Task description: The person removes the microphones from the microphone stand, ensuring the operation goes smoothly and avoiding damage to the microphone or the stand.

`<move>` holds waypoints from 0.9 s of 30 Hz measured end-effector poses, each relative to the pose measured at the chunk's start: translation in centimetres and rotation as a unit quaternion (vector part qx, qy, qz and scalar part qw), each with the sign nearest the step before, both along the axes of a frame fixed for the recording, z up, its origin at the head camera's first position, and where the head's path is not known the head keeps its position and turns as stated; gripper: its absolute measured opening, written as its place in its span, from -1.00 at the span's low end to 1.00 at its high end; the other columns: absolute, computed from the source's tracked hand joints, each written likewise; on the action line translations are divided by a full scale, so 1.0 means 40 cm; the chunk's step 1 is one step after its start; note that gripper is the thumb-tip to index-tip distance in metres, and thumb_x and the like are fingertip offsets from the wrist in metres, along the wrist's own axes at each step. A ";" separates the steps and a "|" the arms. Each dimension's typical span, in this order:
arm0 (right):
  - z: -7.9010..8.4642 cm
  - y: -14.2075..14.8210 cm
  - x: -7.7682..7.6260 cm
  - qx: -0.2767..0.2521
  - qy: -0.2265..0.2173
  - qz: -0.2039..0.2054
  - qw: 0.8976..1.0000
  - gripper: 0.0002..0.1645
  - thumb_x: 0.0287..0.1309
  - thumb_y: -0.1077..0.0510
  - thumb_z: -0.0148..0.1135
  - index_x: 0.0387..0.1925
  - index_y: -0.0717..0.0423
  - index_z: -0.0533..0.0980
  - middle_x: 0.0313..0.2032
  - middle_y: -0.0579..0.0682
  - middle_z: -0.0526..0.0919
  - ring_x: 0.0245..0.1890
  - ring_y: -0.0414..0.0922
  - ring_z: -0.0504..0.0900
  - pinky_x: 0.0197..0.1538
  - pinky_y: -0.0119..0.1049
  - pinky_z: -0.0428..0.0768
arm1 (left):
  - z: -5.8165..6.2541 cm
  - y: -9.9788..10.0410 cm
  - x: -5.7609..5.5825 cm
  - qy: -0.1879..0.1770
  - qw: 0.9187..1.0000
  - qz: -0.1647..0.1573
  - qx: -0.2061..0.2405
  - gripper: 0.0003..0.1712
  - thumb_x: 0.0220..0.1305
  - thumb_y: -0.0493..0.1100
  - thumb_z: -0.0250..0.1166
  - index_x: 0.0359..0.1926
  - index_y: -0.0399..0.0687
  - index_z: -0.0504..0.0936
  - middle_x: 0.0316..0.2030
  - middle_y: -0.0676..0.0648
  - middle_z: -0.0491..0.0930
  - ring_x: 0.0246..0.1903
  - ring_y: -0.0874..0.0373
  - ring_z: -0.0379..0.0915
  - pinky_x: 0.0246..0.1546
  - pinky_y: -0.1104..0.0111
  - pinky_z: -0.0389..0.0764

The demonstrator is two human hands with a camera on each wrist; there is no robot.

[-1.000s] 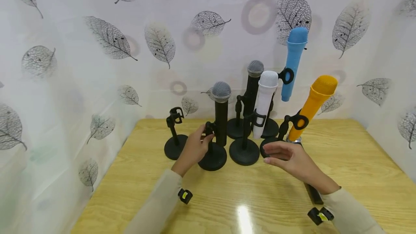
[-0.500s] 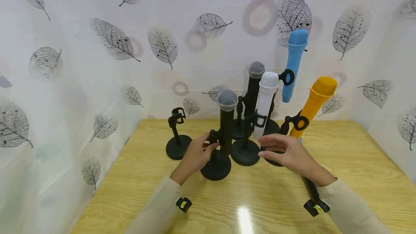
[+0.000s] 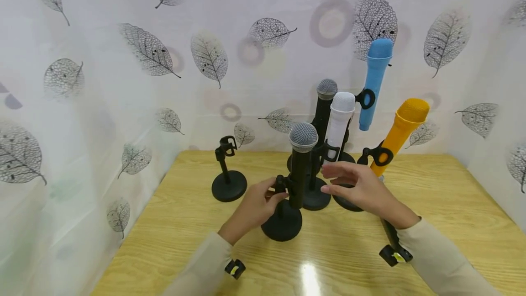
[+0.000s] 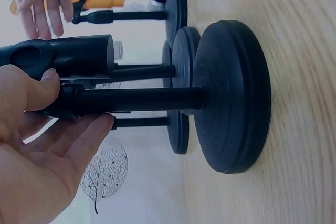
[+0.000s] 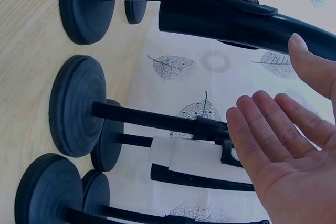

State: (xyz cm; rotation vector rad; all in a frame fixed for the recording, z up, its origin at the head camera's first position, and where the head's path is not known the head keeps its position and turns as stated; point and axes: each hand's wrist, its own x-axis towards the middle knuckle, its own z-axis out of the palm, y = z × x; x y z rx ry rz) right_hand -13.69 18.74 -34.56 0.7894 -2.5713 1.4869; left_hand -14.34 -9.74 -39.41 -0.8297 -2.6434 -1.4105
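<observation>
A black microphone (image 3: 300,172) with a silver mesh head sits in the clip of a black desk stand (image 3: 282,225). My left hand (image 3: 252,207) grips that stand near the joint below the clip, thumb on one side and fingers on the other, as the left wrist view shows. The round base (image 4: 231,98) appears to rest on the table. To the right of this microphone is my right hand (image 3: 361,191), fingers extended and thumb apart; in the right wrist view the palm (image 5: 294,177) faces the microphone body (image 5: 220,19) without gripping it.
Behind stand a white microphone (image 3: 340,118), another silver-headed black one (image 3: 323,108), a blue one (image 3: 373,86) and an orange one (image 3: 396,136), each upright or tilted. A stand with a bare clip (image 3: 228,186) is at left. A dark rod-like thing (image 3: 390,232) lies under my right wrist.
My left hand has drawn the stand with the black microphone toward me and to the right. My right hand has shifted slightly left, closer to it. The head view has shifted slightly.
</observation>
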 end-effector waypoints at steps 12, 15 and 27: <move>0.027 -0.033 0.004 -0.037 0.051 0.046 0.997 -0.48 0.16 0.34 0.45 0.17 0.30 0.55 0.05 0.14 0.69 -0.01 -0.09 0.71 0.03 -0.14 0.70 | 0.009 0.037 0.036 0.003 1.000 -0.022 0.006 -0.74 0.42 -0.20 0.31 0.09 -0.10 0.64 -0.05 -0.08 0.68 -0.05 0.12 0.68 -0.11 0.47 0.67; 0.034 -0.039 0.010 -0.042 0.042 0.051 0.997 -0.48 0.15 0.33 0.47 0.16 0.26 0.56 0.02 0.09 0.70 -0.04 -0.11 0.72 0.04 -0.17 0.70 | 0.010 0.047 0.042 -0.001 0.999 -0.033 0.009 -0.72 0.42 -0.19 0.31 0.11 -0.08 0.64 -0.04 -0.07 0.68 -0.05 0.18 0.67 -0.12 0.50 0.66; 0.052 -0.045 0.041 -0.014 0.032 0.018 0.999 -0.55 0.14 0.24 0.51 0.07 0.20 0.61 -0.08 0.01 0.75 -0.11 -0.08 0.75 0.01 -0.11 0.71 | 0.014 0.072 0.057 -0.006 0.999 -0.041 0.007 -0.68 0.39 -0.18 0.34 0.13 -0.07 0.63 -0.02 -0.05 0.69 -0.06 0.26 0.66 -0.14 0.55 0.64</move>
